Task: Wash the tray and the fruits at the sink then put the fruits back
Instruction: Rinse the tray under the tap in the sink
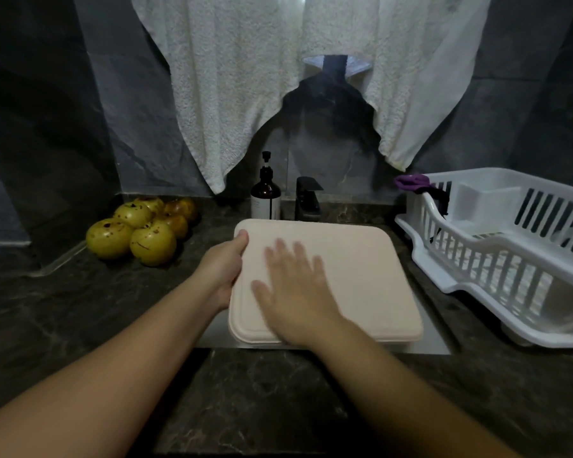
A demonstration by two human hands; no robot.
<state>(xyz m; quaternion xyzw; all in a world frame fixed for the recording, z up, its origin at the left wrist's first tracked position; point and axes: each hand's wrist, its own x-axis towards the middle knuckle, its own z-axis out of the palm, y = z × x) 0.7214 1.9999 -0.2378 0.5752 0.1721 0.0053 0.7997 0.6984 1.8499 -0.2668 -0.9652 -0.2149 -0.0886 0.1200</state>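
Tray (361, 269) upside down over sink (434, 338); left hand (224, 271) grips its left edge, right hand (295, 292) lies flat, fingers spread, on top.

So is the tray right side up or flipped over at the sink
Flipped over, it seems: the tray shows a flat, rimless face with a stepped edge underneath. The left hand grips its edge; the right hand lies flat on it.

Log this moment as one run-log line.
stage: washing tray | left hand: grips left edge of pale pink rectangular plastic tray | right hand: flat on tray | yellow-green spotted fruits: on counter
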